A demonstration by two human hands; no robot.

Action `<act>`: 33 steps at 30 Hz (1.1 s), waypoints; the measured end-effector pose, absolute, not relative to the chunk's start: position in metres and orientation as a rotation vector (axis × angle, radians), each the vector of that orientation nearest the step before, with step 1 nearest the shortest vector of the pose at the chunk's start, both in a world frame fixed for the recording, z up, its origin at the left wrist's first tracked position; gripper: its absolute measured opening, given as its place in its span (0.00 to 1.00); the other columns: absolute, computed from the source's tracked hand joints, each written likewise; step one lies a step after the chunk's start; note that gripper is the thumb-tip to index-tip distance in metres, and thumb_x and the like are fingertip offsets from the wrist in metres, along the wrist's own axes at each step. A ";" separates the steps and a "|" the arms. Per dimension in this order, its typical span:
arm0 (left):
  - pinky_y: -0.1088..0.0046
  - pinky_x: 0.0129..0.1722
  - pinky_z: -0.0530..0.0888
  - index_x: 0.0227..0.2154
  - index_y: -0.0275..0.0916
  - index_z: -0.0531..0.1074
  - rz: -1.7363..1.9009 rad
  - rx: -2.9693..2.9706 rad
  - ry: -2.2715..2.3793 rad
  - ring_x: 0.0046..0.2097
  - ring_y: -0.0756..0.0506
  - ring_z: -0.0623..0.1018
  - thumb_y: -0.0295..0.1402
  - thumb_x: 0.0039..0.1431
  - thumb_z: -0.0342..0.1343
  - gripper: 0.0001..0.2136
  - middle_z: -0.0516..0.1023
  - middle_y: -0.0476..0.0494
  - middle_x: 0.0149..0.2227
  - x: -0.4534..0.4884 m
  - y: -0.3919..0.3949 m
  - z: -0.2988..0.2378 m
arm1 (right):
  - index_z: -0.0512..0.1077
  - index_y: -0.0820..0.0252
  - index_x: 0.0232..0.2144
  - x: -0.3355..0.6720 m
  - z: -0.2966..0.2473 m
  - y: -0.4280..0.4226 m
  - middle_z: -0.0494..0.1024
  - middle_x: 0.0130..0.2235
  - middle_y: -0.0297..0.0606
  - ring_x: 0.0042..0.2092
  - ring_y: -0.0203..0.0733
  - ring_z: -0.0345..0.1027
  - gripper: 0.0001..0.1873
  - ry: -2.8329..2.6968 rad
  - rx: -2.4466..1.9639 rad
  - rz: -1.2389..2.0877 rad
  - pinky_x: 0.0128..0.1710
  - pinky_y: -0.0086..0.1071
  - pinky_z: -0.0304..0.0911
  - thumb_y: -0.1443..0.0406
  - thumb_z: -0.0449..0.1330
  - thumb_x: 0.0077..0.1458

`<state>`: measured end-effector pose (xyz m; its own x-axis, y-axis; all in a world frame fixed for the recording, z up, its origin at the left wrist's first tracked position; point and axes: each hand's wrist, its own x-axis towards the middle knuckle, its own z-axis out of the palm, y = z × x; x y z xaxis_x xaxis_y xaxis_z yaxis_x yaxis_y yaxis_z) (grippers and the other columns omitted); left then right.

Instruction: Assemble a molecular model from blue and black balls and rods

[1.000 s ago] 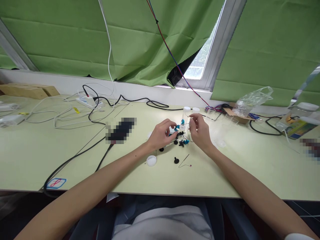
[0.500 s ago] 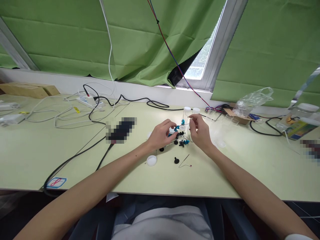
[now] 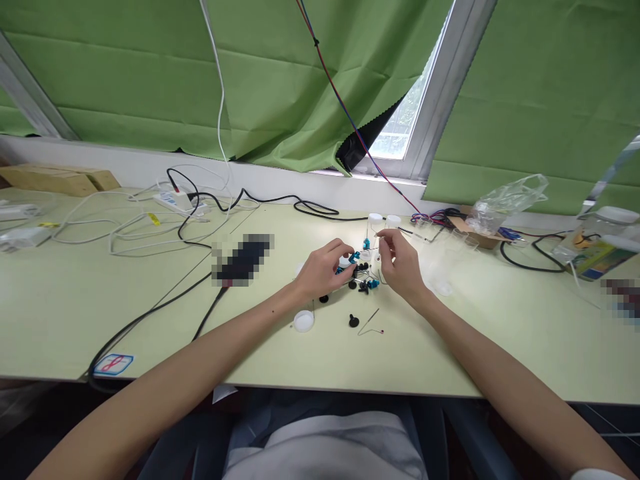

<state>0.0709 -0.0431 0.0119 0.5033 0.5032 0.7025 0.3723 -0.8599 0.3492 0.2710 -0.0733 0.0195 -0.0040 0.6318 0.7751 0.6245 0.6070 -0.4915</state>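
Note:
My left hand (image 3: 325, 268) pinches a small blue metal part (image 3: 355, 257) between thumb and fingertips, a little above the table. My right hand (image 3: 400, 261) is closed on a thin hex key (image 3: 371, 249), whose tip points left at the blue part; whether the two touch I cannot tell. Beneath the hands lie several small black pieces (image 3: 363, 267), another blue part (image 3: 373, 284) and thin metal rods. Nearer me are a black round-headed piece (image 3: 354, 321), a bent thin wrench (image 3: 369, 325) and a white round cap (image 3: 303, 321).
White-capped clear containers (image 3: 375, 219) stand behind my hands, one holding a blue part. A blurred dark device (image 3: 244, 260) with a black cable lies left. A power strip (image 3: 173, 200) and tangled white cables are farther left. Right are a cardboard box (image 3: 483, 238) and a jar (image 3: 595, 240).
Both hands keep nearly the same place and grip. The blue part and the hex key have shifted only very slightly.

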 end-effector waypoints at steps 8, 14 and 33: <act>0.73 0.28 0.68 0.41 0.40 0.70 1.277 2.605 0.765 0.26 0.53 0.69 0.33 0.60 0.54 0.07 0.73 0.46 0.39 0.071 -0.044 0.012 | 0.67 0.57 0.41 0.272 0.020 -0.072 0.70 0.32 0.37 0.29 0.38 0.63 0.08 -1.689 -1.075 -0.005 0.30 0.33 0.62 0.62 0.49 0.66; 0.74 0.29 0.68 0.41 0.40 0.70 1.253 2.657 0.741 0.27 0.52 0.70 0.34 0.61 0.53 0.07 0.73 0.46 0.39 0.071 -0.044 0.013 | 0.67 0.57 0.41 0.272 0.022 -0.074 0.69 0.31 0.35 0.29 0.38 0.63 0.08 -1.686 -1.068 -0.036 0.31 0.33 0.62 0.63 0.49 0.65; 0.74 0.26 0.66 0.41 0.39 0.70 1.173 2.853 0.665 0.27 0.51 0.68 0.33 0.63 0.52 0.07 0.73 0.46 0.38 0.071 -0.044 0.010 | 0.68 0.58 0.41 0.271 0.021 -0.074 0.72 0.31 0.36 0.31 0.39 0.66 0.07 -1.716 -1.001 -0.072 0.33 0.33 0.64 0.63 0.51 0.65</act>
